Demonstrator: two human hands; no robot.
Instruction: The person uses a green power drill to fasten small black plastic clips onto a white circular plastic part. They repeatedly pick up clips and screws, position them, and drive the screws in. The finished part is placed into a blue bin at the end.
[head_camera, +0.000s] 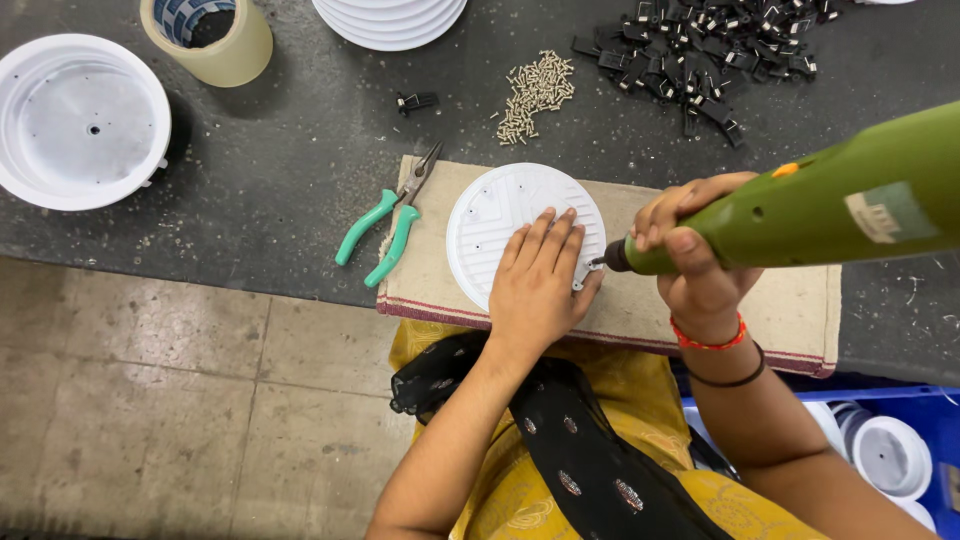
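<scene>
A white round ribbed plastic plate lies on a beige cloth mat at the table's front edge. My left hand presses flat on the plate's right half, fingers spread. My right hand grips a green electric screwdriver, held nearly level. Its tip touches the plate's right rim, just beside my left thumb.
Green-handled pliers lie left of the plate. A pile of small screws and a heap of black clips sit behind. A white round housing, a tape roll and stacked white plates stand at the back. A blue bin holds more white parts.
</scene>
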